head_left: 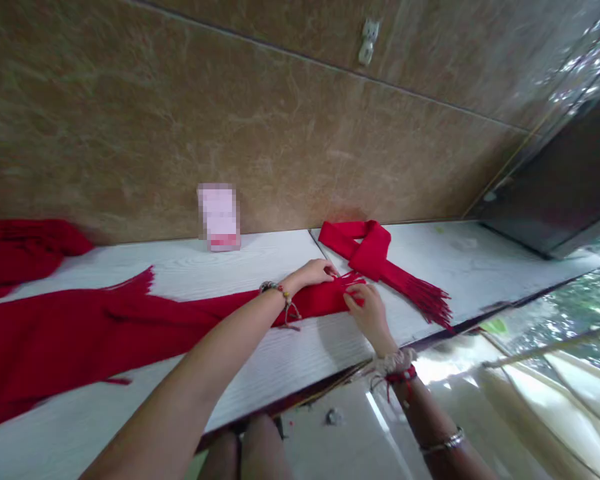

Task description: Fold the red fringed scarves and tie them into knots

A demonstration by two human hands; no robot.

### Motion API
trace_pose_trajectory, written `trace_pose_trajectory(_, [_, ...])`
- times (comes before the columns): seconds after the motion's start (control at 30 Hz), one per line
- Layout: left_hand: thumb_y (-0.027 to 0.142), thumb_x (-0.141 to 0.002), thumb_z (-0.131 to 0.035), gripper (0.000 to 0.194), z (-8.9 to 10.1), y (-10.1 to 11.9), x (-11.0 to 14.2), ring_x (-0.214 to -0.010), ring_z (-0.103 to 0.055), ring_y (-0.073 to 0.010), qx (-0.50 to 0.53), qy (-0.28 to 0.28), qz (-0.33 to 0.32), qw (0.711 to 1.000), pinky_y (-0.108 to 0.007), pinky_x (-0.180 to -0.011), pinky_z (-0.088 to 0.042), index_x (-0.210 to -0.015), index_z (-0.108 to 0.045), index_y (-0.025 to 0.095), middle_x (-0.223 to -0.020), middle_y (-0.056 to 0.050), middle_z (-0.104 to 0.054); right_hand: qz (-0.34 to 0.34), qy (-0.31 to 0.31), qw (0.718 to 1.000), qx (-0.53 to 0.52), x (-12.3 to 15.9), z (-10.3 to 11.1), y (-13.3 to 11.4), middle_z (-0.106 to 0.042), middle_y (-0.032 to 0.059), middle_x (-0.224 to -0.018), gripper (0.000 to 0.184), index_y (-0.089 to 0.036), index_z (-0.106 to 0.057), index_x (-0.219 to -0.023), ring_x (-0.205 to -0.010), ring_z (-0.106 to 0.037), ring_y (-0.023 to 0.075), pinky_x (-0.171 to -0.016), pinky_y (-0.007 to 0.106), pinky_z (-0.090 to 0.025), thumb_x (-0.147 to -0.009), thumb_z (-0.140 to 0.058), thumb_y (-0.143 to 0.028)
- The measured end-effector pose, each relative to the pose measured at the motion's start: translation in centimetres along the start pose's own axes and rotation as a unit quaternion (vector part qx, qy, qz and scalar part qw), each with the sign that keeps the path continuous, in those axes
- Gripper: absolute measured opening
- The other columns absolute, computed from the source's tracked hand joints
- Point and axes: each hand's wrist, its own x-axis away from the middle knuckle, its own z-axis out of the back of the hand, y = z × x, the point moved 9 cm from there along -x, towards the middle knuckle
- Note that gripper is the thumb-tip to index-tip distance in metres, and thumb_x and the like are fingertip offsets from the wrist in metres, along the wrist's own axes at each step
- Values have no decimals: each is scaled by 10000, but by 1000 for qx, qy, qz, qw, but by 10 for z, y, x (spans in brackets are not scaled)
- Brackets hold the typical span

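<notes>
A long red scarf [130,327] lies stretched across the white table [280,360], its fringed end under my hands. My left hand [314,272] rests on the scarf's end with fingers pinched at the fringe. My right hand [367,308] presses on the same end from the near side, fingers closed on the fringe threads. Both wrists wear bracelets. A second red scarf [375,257], folded into a crossed shape with a fringed tail, lies just beyond my hands to the right.
More red cloth [15,250] is piled at the far left by the brown tiled wall [230,120]. A small pink box [219,217] stands against the wall. The table's front edge runs near my knees [250,447]; glossy floor lies beyond.
</notes>
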Motion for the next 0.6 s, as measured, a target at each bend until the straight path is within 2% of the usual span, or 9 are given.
trace_pose_trajectory(0.17, [169, -813, -527, 299, 11, -1, 19, -1008, -566, -182, -23, 55, 15, 998, -265, -873, -425, -1109, -561, 139, -1102, -82, -610, -35, -53, 997, 42, -14, -14, 9, -580, 54, -771, 109, -175, -592, -765, -700, -545, 189, -661, 340, -470, -666, -550, -192])
trace_pose_trajectory(0.3, [226, -873, -433, 405, 14, -3, 57, -1212, -405, -240, -119, 113, 14, 986, -378, -986, -334, -1270, -426, 146, -1333, -134, -424, 4, -99, 991, 94, -18, -21, -2, -601, 61, -807, 194, -174, -616, -838, -760, -565, 194, -734, 344, -469, -686, -511, -114])
trace_pose_trajectory(0.4, [323, -906, -365, 463, 0, -13, 81, -1298, -270, -265, -178, 82, 43, 980, -430, -1019, -284, -1336, -340, 152, -1416, -124, -311, 57, -112, 983, 133, -18, -25, -22, -605, 108, -931, 268, -154, -617, -987, -874, -566, 203, -819, 339, -446, -772, -458, -141])
trace_pose_trajectory(0.47, [359, -917, -323, 486, -8, -19, 90, -1310, -244, -271, -193, 57, 62, 978, -445, -1033, -259, -1361, -302, 162, -1433, -104, -283, 76, -142, 972, 170, -16, -33, -31, -598, 126, -1012, 312, -154, -591, -1084, -948, -554, 215, -833, 342, -440, -832, -410, -185])
trace_pose_trajectory(0.6, [369, -925, -284, 480, -10, -18, 93, -1302, -264, -269, -219, 72, 65, 971, -446, -1034, -257, -1370, -299, 188, -1432, -75, -291, 71, -209, 941, 256, -11, -51, -32, -563, 109, -1178, 372, -217, -529, -1197, -1053, -527, 232, -824, 380, -439, -894, -313, -221])
